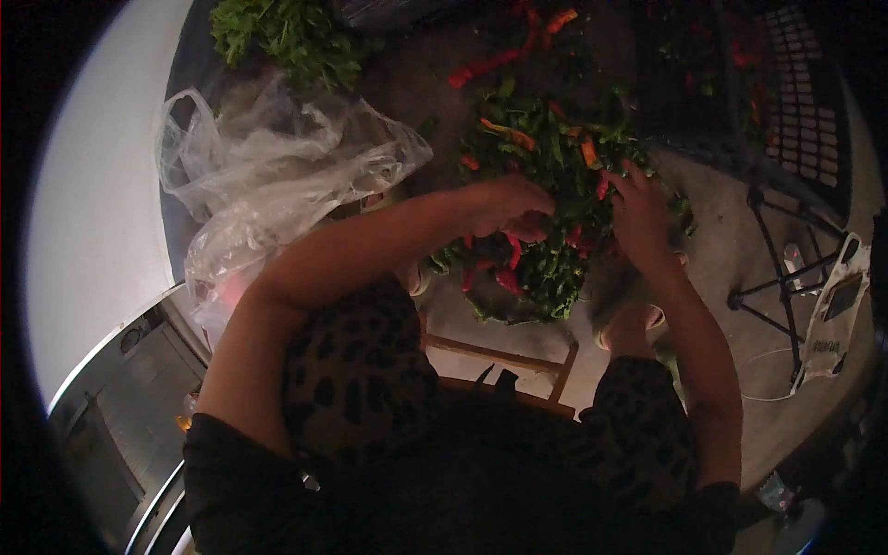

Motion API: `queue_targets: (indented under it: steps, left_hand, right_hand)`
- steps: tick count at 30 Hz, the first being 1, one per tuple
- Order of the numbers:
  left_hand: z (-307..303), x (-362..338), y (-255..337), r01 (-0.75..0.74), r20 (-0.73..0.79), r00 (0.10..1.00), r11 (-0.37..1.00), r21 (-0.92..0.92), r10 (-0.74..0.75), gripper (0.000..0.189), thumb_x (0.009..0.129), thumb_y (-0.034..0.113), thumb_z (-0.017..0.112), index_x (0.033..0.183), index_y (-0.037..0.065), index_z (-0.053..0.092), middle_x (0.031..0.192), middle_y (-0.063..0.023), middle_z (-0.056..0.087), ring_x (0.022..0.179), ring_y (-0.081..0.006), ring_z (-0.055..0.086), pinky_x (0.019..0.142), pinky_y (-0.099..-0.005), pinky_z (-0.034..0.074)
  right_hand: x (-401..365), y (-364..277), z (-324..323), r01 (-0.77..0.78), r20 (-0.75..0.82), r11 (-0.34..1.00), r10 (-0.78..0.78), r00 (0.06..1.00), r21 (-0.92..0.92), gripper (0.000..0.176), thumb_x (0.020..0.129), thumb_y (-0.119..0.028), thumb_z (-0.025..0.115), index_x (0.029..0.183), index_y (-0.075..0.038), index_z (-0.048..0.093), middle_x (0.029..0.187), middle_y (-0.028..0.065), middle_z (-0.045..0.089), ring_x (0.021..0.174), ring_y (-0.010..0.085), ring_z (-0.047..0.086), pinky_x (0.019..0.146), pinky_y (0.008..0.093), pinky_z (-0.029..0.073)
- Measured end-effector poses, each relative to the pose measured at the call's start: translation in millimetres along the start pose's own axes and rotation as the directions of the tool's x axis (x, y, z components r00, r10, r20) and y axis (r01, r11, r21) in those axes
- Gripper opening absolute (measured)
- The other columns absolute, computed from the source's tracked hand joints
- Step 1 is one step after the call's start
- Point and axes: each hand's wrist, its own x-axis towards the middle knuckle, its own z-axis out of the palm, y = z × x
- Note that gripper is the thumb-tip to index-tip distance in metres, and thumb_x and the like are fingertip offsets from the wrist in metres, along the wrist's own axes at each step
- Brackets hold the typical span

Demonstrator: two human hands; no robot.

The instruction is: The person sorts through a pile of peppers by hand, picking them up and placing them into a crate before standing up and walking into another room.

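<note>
A heap of green and red peppers (555,268) lies on the floor between my feet. My left hand (511,207) is over the left side of the heap, its fingers curled together above some red peppers; what they hold, if anything, is hidden. On the right side of the heap my right hand (640,215) reaches in with its fingers apart, the fingertips beside a small red pepper (603,185). An orange pepper (589,151) rests on the heap just above that hand.
Crumpled clear plastic bags (277,166) lie at the left, below leafy greens (287,37). More red peppers (486,67) are scattered farther back. A dark crate (800,111) and a black metal frame (782,268) stand at the right. A wooden stool (490,352) is beneath me.
</note>
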Motion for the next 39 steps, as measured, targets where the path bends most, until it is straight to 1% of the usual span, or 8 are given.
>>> queue_targets:
  steps: [2,5,14,20,26,30,35,39]
  left_hand:
    - [3,-3,6,0.109,-0.093,0.989,0.992,-0.063,-0.114,0.025,0.081,0.018,0.059,0.099,0.0,0.059,0.089,-0.0121,0.06,0.072,-0.022,0.064,0.064,-0.0299,0.056]
    - [2,-4,10,0.155,-0.084,0.984,0.988,0.001,-0.155,0.028,0.085,0.02,0.057,0.105,0.001,0.055,0.089,-0.0078,0.059,0.075,-0.0195,0.063,0.066,-0.0279,0.055]
    - [14,-11,20,-0.19,0.14,0.979,0.902,0.388,0.146,0.029,0.092,0.029,0.047,0.094,0.001,0.054,0.077,-0.0065,0.059,0.07,-0.015,0.06,0.065,-0.0281,0.05]
    - [21,-10,23,-0.052,0.049,0.998,0.935,0.35,0.037,0.027,0.095,0.026,0.041,0.091,0.003,0.055,0.073,-0.0026,0.054,0.064,-0.0113,0.05,0.061,-0.0283,0.044]
    - [25,-4,20,-0.056,-0.242,0.97,0.977,-0.207,0.004,0.023,0.093,0.026,0.046,0.09,0.004,0.053,0.077,-0.0032,0.054,0.066,-0.0131,0.051,0.064,-0.029,0.045]
    - [10,-3,21,-0.115,-0.242,0.966,0.988,-0.105,0.087,0.016,0.086,0.015,0.057,0.096,0.003,0.054,0.075,-0.0017,0.055,0.068,-0.0118,0.053,0.06,-0.0271,0.047]
    - [6,-2,17,-0.126,-0.3,0.949,0.989,-0.08,0.097,0.028,0.077,0.007,0.066,0.102,0.003,0.055,0.074,-0.0021,0.055,0.063,-0.0117,0.052,0.059,-0.0267,0.045]
    - [4,-3,18,-0.096,-0.264,0.96,0.995,-0.022,0.087,0.028,0.075,0.009,0.068,0.1,0.004,0.057,0.073,-0.0017,0.054,0.061,-0.0114,0.051,0.058,-0.0278,0.043]
  right_hand:
    - [-4,-3,-5,0.01,0.067,0.969,-0.027,0.997,0.248,0.029,0.082,-0.011,0.054,0.11,-0.008,0.057,0.113,0.0098,0.055,0.102,0.0297,0.051,0.086,0.0399,0.041]
    - [-3,-34,-23,0.225,0.116,0.97,-0.235,0.965,0.097,0.023,0.082,-0.014,0.054,0.104,-0.008,0.058,0.104,0.011,0.057,0.097,0.0296,0.052,0.082,0.0399,0.042]
    - [2,-42,-17,0.308,0.201,0.943,-0.328,0.923,0.125,0.013,0.076,-0.015,0.06,0.07,-0.006,0.054,0.068,0.0114,0.057,0.072,0.0317,0.055,0.068,0.0404,0.044]
    - [-2,-58,-12,0.082,0.099,0.97,-0.106,0.989,0.228,0.011,0.076,-0.013,0.059,0.069,-0.006,0.053,0.066,0.0116,0.057,0.07,0.0321,0.056,0.068,0.0408,0.044]
    - [6,-33,-4,0.19,0.022,0.979,-0.189,0.982,-0.073,0.008,0.078,-0.01,0.054,0.083,-0.005,0.059,0.081,0.0111,0.058,0.081,0.029,0.056,0.076,0.0385,0.043]
    - [3,9,12,0.005,-0.102,0.979,-0.027,0.994,-0.206,0.019,0.077,-0.008,0.052,0.096,-0.007,0.058,0.093,0.0102,0.054,0.087,0.0277,0.054,0.079,0.0377,0.043]
    - [-42,-2,15,0.322,0.325,0.942,-0.336,0.884,0.098,0.024,0.072,-0.011,0.055,0.095,-0.008,0.057,0.088,0.0081,0.051,0.087,0.0268,0.053,0.075,0.0387,0.045]
    - [-74,-8,39,0.477,0.507,0.873,-0.457,0.731,0.099,0.017,0.068,-0.014,0.057,0.084,-0.009,0.057,0.085,0.007,0.05,0.086,0.0254,0.053,0.07,0.0399,0.046]
